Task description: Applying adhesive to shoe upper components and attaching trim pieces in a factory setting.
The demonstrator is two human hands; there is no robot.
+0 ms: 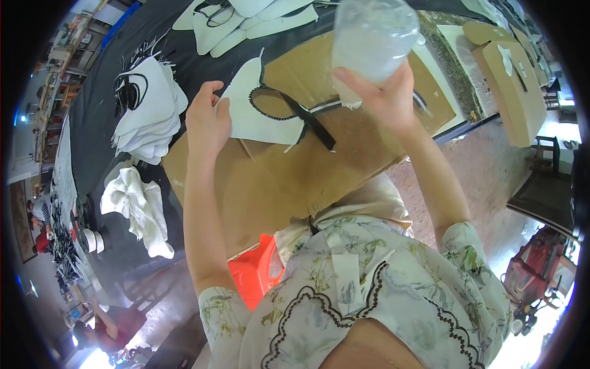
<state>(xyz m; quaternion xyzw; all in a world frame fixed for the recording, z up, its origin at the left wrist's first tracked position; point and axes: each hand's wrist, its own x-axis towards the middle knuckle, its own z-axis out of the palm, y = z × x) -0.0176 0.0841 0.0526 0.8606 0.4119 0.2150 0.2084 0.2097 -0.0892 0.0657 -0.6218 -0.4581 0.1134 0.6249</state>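
Fabric panel [241, 111], upper centre of the frame, looks light and limp; best held by its plain edge; left hand [208, 118] curls its grip there, pinch unclear; right hand's [391, 100] grip wraps a translucent plastic bottle [373, 40].

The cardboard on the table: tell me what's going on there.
A person is working with both hands over the cardboard. Their right hand grips a clear plastic container. Their left hand is at the left edge of a white piece that lies flat with a black ribbon across it; whether it pinches that edge is hard to tell. To the left sit a stack of similar pieces and a crumpled white cloth.
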